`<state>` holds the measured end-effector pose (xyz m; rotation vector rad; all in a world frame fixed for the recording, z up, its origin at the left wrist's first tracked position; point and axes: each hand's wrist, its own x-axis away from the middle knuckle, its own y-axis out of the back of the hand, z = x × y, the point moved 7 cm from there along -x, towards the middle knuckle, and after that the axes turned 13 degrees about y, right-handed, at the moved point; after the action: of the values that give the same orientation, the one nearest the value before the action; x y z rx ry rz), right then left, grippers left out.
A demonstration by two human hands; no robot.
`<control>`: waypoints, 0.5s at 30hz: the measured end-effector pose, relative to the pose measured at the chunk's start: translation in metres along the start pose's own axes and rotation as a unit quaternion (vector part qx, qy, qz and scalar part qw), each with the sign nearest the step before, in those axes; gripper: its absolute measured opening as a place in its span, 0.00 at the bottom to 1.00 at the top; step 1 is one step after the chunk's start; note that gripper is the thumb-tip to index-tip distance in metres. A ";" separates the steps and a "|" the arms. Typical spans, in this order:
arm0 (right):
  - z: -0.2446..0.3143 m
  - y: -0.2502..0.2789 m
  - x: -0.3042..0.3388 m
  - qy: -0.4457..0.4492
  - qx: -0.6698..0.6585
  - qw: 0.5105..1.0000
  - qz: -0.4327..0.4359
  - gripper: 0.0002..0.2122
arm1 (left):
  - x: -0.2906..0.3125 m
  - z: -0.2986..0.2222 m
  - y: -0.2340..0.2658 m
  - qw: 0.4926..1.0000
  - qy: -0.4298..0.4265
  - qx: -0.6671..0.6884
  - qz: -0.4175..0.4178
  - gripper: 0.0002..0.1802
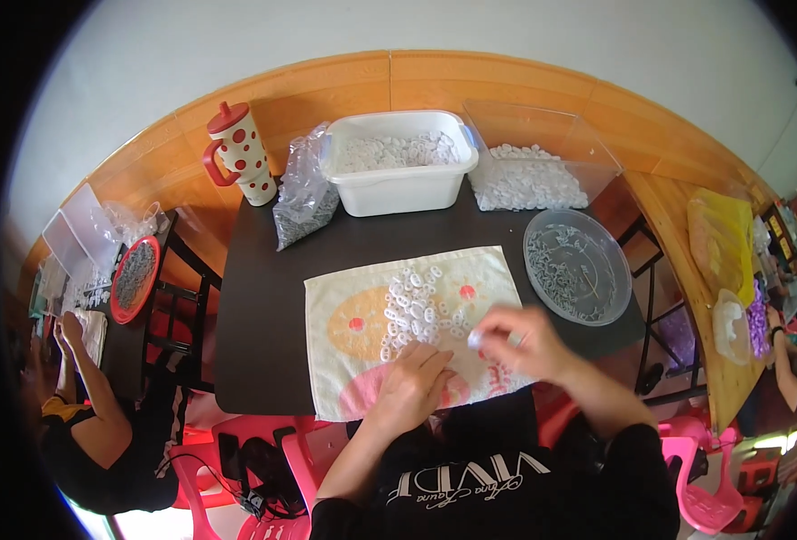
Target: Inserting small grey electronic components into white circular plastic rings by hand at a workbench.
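Note:
A heap of small white oval plastic pieces with openings (414, 306) lies spread on a cream towel (498, 270) with orange and pink patches. My left hand (407, 385) rests at the near edge of the heap, its fingers bent and pressed together. What they grip, if anything, is hidden. To the right of the heap, my right hand (529, 344) is raised a little over the towel. Its thumb and fingers pinch a small white plastic piece (475, 339). Beyond it stands a round clear tub (622, 297) of small grey metal-looking parts.
Along the back stand a spotted tumbler (245, 153), a clear bag of grey parts (304, 202), a white basin of white pieces (398, 191) and a clear box (529, 180) of more. Co-workers sit left and right; one has a red tray (149, 292).

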<state>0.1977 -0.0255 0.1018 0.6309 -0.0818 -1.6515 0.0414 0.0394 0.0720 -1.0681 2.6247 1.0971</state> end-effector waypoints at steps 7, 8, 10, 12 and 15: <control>0.014 0.204 -0.117 0.196 0.318 0.877 -0.301 0.02 | 0.003 -0.007 -0.002 0.999 -0.045 -0.008 -0.008 0.13; 0.007 0.203 -0.118 0.200 0.316 0.879 -0.297 0.02 | 0.006 -0.006 0.000 0.999 -0.042 -0.009 -0.013 0.13; -0.013 0.204 -0.117 0.152 0.281 0.893 -0.317 0.03 | 0.009 -0.004 -0.001 0.999 -0.039 -0.021 -0.027 0.12; -0.027 0.157 -0.107 0.169 0.228 0.939 -0.196 0.02 | 0.010 -0.006 -0.001 0.998 -0.044 -0.039 -0.034 0.12; -0.025 0.050 -0.082 0.063 0.151 0.985 0.057 0.02 | 0.018 -0.007 -0.001 0.996 -0.048 -0.066 -0.030 0.11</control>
<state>0.2576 0.0490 0.1298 0.9418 -0.2751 -1.4959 0.0299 0.0237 0.0702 -1.0800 2.4598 1.2915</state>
